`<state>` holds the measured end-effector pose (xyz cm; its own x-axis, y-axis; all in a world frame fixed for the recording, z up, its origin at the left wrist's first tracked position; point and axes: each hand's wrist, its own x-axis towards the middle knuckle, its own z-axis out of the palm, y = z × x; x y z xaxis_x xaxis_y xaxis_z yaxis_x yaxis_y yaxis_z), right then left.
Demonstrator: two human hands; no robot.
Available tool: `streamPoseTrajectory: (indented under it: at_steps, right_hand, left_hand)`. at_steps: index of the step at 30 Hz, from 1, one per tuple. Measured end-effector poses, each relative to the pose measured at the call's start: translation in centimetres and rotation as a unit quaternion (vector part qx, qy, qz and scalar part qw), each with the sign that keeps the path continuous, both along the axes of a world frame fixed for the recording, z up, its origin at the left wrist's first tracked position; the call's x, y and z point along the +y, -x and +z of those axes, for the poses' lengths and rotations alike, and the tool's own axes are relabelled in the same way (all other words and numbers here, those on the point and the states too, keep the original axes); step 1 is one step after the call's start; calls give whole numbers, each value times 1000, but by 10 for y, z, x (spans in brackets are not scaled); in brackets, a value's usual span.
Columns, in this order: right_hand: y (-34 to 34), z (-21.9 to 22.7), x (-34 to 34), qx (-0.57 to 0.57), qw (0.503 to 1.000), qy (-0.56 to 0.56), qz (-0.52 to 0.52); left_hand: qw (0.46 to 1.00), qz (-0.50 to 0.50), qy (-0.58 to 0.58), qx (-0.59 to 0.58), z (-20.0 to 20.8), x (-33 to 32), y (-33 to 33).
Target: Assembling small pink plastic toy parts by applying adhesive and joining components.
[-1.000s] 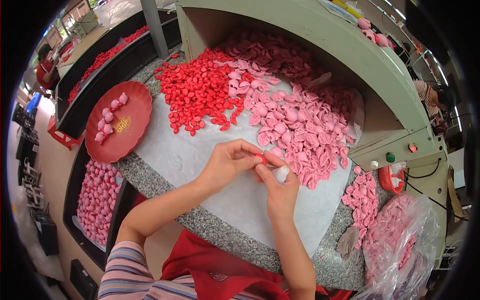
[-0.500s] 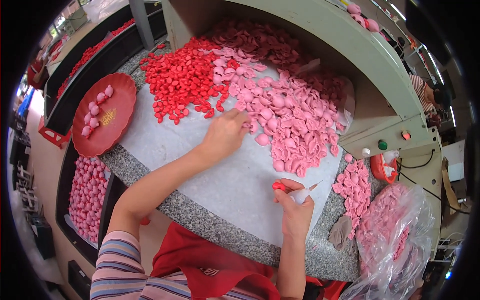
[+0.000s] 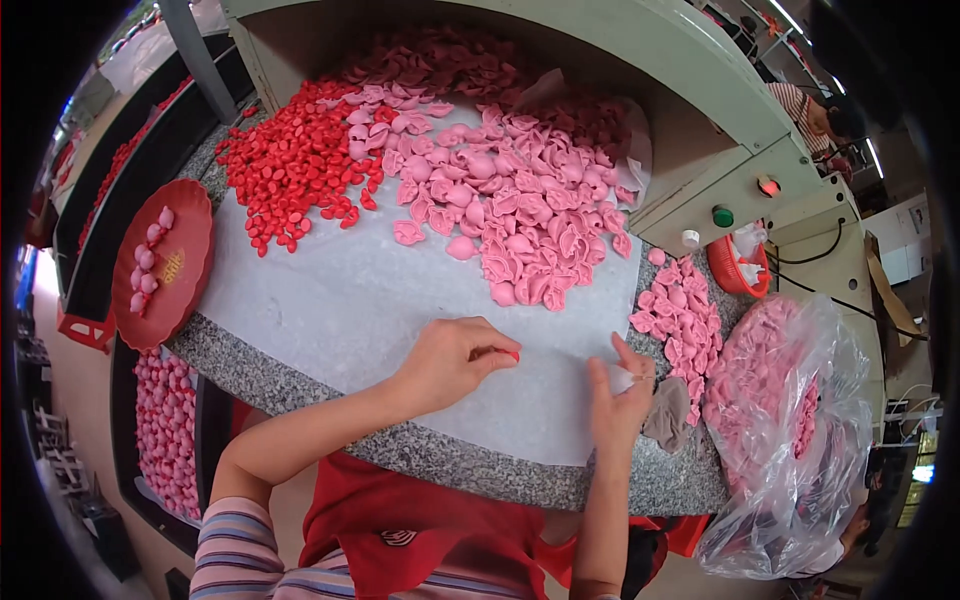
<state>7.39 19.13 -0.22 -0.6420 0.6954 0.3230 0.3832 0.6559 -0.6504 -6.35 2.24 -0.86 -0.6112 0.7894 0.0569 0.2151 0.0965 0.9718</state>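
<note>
Over the white sheet (image 3: 300, 310), my left hand (image 3: 445, 365) is closed, pinching a small red piece (image 3: 514, 355) between thumb and fingertips. Only an edge of that piece shows. To its right, my right hand (image 3: 618, 400) holds a small white bottle with a thin needle tip (image 3: 621, 380) against the palm, thumb and forefinger apart. Beyond both hands lies a heap of pink petal-shaped pieces (image 3: 520, 200). Left of the heap is a pile of glossy red pieces (image 3: 300, 160).
A red scalloped plate (image 3: 190, 250) with several pink balls sits at the left edge. Below it is a black bin of pink-and-red pieces (image 3: 165, 430). On the right are a grey cloth (image 3: 667, 415), a clear plastic bag (image 3: 790, 480), and an orange basket (image 3: 725, 268). A metal housing (image 3: 690, 90) overhangs the back.
My left hand has come back from the pink heap toward me and now pinches a red piece. The red piece is gone from my right fingers, which have spread. The view has shifted.
</note>
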Motion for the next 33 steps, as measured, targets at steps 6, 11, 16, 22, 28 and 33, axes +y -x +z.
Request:
streamPoseTrajectory:
  at_steps: [6, 11, 16, 22, 28, 33]
  right_hand:
    - [-15, -14, 35, -31, 996, -62, -47]
    - [-38, 14, 4, -31, 987, -70, -138]
    - [9, 23, -73, -4, 996, 70, 49]
    - [40, -6, -76, 6, 989, 35, 143]
    - [40, 35, -91, 48, 950, 265, 158]
    - [43, 49, -97, 14, 959, 158, 236]
  left_hand:
    - [972, 52, 33, 226, 2, -7, 9]
    - [886, 257, 15, 384, 1, -29, 94]
    - [898, 191, 93, 386, -11, -35, 113]
    - [912, 73, -79, -397, 15, -53, 58]
    - [879, 43, -156, -448, 33, -60, 7]
    - [934, 40, -175, -310, 19, -58, -6]
